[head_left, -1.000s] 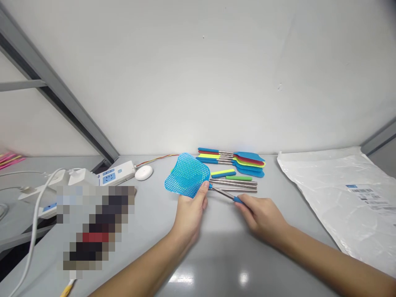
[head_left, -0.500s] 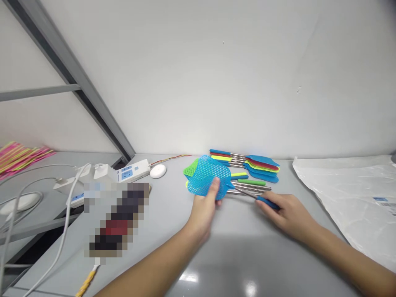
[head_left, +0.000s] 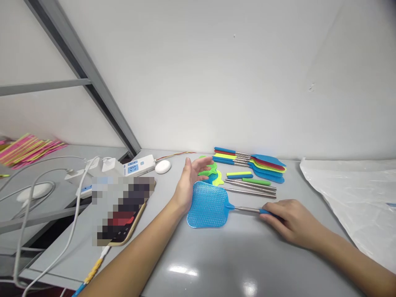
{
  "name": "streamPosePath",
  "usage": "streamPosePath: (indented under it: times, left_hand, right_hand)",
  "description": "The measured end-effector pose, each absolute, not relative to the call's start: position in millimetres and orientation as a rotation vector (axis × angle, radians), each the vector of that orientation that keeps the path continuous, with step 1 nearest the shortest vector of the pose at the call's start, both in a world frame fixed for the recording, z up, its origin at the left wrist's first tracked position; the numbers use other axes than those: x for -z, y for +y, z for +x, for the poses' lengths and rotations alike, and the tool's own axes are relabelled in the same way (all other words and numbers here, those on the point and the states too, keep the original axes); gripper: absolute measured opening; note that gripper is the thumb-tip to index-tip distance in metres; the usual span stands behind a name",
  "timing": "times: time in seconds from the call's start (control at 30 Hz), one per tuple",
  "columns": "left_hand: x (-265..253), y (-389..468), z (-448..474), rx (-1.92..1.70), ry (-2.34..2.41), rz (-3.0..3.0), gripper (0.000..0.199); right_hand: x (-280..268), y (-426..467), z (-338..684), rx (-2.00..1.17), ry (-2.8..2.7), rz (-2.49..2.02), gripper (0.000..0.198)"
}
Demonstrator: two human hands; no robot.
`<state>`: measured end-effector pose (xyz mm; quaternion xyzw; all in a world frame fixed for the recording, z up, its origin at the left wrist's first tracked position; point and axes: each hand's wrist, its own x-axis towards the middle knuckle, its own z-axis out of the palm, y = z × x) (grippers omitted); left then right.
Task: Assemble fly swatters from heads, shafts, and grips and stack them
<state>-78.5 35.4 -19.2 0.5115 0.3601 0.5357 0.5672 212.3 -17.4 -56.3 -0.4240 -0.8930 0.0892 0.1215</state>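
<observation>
A blue fly swatter (head_left: 208,205) with a mesh head and metal shaft lies low over the table, its head to the left. My right hand (head_left: 287,218) is closed around its blue handle. Just behind the swatter's head, my left hand (head_left: 192,181) is open, fingers apart and pointing right, holding nothing. Loose green, blue and yellow swatter heads (head_left: 219,178) sit partly hidden beyond that hand. To their right are several metal rods (head_left: 250,189) and loose handles, among them a green handle (head_left: 256,181) and a yellow handle (head_left: 239,174).
Several assembled fly swatters (head_left: 267,167) are stacked along the wall. A white plastic bag (head_left: 346,194) covers the right side. On the left are a phone (head_left: 126,214) with a cable, a white power strip (head_left: 139,165), a white oval object (head_left: 163,166) and pink-yellow strips (head_left: 34,150).
My left hand has let go of the blue swatter's head and opened, moving left. The swatter has come down nearer to me, still in my right hand. The camera view has shifted slightly.
</observation>
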Motion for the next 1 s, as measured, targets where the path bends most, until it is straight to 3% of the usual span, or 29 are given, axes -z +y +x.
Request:
streamPosePath:
  times: [0.4,0.63,0.87,1.0]
  left_hand:
    - [20.6,43.0,-84.7,-1.247,0.675,0.961,0.071]
    - [26.2,43.6,-77.6,-1.190,0.911,1.152,0.072]
    - [29.9,43.2,-75.4,-1.219,1.105,1.322,0.071]
    - [30.7,39.8,-74.1,-1.179,1.240,1.582,0.050]
  right_hand:
    - [60.3,-18.9,207.3,-0.461,-2.485,-1.274,0.027]
    - [62.9,-20.1,207.3,-0.334,-2.591,-1.328,0.030]
    - [62.3,-18.0,209.8,-0.447,-2.538,-1.289,0.026]
    - [63.2,-17.3,209.1,-0.437,-2.547,-1.292,0.025]
